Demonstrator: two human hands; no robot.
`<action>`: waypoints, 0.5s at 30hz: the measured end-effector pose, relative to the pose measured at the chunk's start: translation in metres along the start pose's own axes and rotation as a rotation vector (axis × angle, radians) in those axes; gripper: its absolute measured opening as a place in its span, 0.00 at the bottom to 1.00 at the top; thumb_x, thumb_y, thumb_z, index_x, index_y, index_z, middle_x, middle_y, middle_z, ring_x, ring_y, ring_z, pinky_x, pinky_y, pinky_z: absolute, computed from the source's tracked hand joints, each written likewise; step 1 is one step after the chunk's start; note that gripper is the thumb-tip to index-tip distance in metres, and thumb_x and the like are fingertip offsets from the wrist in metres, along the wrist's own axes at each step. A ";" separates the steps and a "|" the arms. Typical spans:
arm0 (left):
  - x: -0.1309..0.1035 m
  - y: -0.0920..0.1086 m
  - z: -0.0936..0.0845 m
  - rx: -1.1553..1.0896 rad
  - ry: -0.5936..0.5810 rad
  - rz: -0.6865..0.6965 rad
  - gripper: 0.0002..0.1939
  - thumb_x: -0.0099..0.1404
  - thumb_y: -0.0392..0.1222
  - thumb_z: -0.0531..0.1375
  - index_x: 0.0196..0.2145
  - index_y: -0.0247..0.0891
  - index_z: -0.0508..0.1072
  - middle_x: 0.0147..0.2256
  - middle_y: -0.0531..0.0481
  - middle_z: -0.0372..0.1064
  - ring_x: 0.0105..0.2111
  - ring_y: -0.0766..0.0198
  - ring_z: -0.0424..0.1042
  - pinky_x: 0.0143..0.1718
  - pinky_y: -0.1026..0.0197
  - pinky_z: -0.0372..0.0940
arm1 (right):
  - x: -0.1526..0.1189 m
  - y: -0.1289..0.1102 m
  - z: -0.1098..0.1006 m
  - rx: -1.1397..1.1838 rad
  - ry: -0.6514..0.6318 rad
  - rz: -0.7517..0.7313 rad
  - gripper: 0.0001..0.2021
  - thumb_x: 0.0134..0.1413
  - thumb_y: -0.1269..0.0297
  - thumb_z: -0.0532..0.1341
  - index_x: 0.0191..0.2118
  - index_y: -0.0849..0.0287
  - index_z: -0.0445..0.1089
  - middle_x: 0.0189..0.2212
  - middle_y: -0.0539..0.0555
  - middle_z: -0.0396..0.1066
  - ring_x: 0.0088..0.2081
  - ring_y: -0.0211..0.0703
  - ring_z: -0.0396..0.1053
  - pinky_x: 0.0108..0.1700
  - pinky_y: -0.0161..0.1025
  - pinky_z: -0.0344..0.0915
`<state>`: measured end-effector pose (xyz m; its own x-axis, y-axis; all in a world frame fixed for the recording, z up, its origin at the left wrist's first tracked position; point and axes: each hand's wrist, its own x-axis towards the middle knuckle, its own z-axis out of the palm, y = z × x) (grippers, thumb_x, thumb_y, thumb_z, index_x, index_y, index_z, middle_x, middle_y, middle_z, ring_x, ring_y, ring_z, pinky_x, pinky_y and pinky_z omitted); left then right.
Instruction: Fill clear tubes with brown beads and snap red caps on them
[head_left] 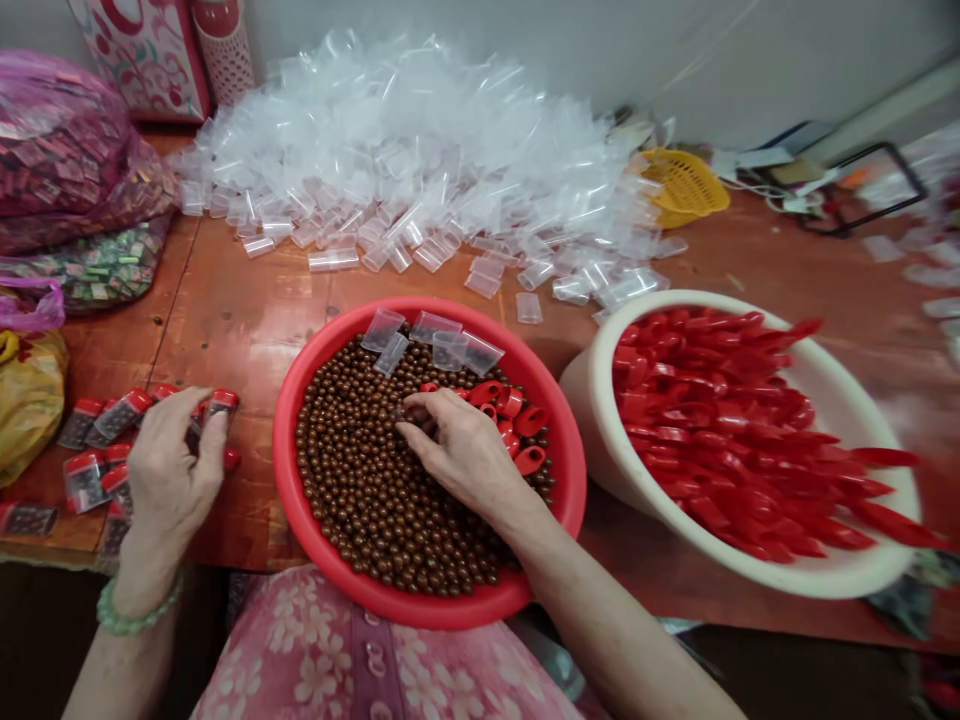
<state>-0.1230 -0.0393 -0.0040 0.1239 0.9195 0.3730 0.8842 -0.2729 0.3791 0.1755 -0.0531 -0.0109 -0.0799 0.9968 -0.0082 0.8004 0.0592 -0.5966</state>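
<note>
My left hand (176, 455) is curled over a group of small clear tubes with red caps (112, 415), filled with dark balls, on the table at the left. Between its thumb and fingers shows one such tube, partly hidden. My right hand (469, 450) reaches into a red basin (289, 490) of brown balls (367, 470). Its fingers are drawn together at the surface of the balls; what they hold is mostly hidden. Right beside that hand lie several red caps (530, 458). Several clear empty tubes (390, 352) rest on the balls at the basin's far side.
A large heap of clear tubes (420, 150) covers the back of the table. To the right stands a cream tub (600, 400) full of red plastic pieces (720, 430). Bulging plastic bags (67, 150) sit at the left, a yellow basket (686, 185) at the back right.
</note>
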 end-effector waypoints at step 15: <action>0.035 0.099 0.047 -0.661 -0.711 0.178 0.05 0.65 0.38 0.60 0.37 0.36 0.74 0.35 0.49 0.76 0.36 0.62 0.75 0.40 0.61 0.68 | -0.004 -0.003 -0.035 0.361 -0.025 -0.244 0.12 0.58 0.64 0.63 0.47 0.57 0.70 0.37 0.53 0.74 0.38 0.42 0.72 0.41 0.39 0.70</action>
<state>-0.0105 -0.0212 0.0065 0.6642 0.7463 -0.0431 0.4233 -0.3279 0.8445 0.1943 -0.0556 0.0193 -0.2590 0.9540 0.1511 0.4972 0.2658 -0.8259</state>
